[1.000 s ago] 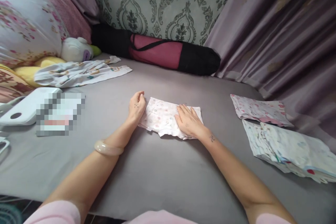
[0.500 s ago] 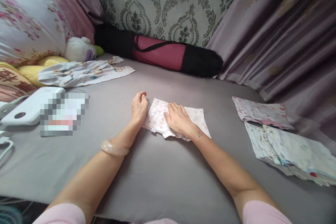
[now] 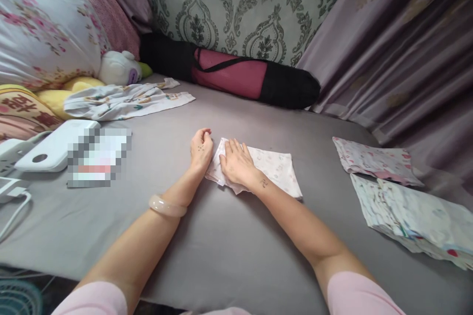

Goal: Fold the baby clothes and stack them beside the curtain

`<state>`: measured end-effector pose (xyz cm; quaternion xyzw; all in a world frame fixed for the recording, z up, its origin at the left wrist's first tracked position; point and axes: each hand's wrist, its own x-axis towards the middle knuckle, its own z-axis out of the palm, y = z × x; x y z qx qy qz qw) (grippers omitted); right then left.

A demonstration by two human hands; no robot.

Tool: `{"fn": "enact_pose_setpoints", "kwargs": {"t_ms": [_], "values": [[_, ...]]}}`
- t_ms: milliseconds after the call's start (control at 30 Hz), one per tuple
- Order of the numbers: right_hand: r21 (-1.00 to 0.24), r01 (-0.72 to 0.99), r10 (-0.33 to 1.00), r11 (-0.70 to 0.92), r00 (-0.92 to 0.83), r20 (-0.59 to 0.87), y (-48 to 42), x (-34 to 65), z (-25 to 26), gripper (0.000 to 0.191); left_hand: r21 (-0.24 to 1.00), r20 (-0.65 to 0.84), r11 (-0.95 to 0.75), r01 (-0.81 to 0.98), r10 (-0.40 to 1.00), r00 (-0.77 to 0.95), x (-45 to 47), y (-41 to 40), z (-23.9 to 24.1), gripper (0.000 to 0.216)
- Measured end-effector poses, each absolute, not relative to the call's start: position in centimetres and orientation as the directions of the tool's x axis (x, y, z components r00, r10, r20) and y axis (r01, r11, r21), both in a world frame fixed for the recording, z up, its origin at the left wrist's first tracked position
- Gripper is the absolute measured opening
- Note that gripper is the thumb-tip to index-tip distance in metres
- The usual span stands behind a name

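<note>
A folded white-and-pink patterned baby garment (image 3: 277, 165) lies flat on the grey bed sheet (image 3: 229, 246), a small white label showing at its front left edge. Palm down on the garment's left half rests my right hand (image 3: 238, 162), fingers stretched out. Just beyond the garment's left edge, my left hand (image 3: 201, 150) stands on its side on the sheet with its fingers curled in; I see nothing held in it. A pale bangle (image 3: 167, 205) circles my left forearm.
At right lie a folded pink-patterned cloth (image 3: 377, 160) and a stack of folded white clothes (image 3: 424, 211). A spread garment (image 3: 121, 101), a white device (image 3: 57, 147) and a plush toy (image 3: 120, 68) are at left. A black-and-red long bag (image 3: 229, 74) lies along the wall.
My right hand has slid left across the garment, uncovering more of its right half. My left hand keeps its place beside the garment. The whole view has shifted slightly.
</note>
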<state>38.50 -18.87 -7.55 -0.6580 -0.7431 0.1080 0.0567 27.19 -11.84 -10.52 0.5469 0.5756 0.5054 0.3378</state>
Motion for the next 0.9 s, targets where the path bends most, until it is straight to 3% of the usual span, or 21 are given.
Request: {"fn": "enact_pose_setpoints", "kwargs": {"t_ms": [233,400,467,533,667,767,900], "values": [[-0.287,0.953,0.995,0.098,-0.102,0.001,-18.2,36.4,-9.1,0.064,0.945,0.184,-0.126,0.303,0.968,-0.171,27.2,-11.8,-10.5,0.033],[-0.467,0.875,0.987,0.128,-0.158,-0.026,-18.8,39.0,-7.8,0.061,0.885,0.268,-0.203,0.419,0.958,-0.1,27.4,-12.6,-9.9,0.035],[-0.46,0.881,0.993,0.106,-0.12,-0.001,-20.0,40.8,-7.2,0.061,0.814,0.356,-0.31,0.492,0.934,0.0,27.7,-13.3,-9.6,0.036],[-0.383,0.921,0.997,0.078,-0.072,0.03,-21.7,42.7,-6.9,0.06,0.693,0.422,-0.468,0.548,0.88,0.217,28.2,-14.2,-9.5,0.037],[-0.269,0.963,1.0,-0.002,0.001,-0.005,-24.7,45.1,-7.6,0.058,0.361,0.383,-0.733,0.577,0.681,0.625,29.7,-16.3,-10.0,0.045],[-0.263,0.964,0.999,-0.034,0.03,-0.016,-25.5,45.6,-8.3,0.058,0.197,0.264,-0.762,0.617,0.648,0.715,30.3,-17.3,-10.6,0.052],[-0.286,0.958,0.999,-0.033,0.04,0.016,-25.3,45.5,-8.7,0.057,0.128,0.134,-0.749,0.65,0.663,0.737,30.3,-17.4,-11.3,0.056]]}}
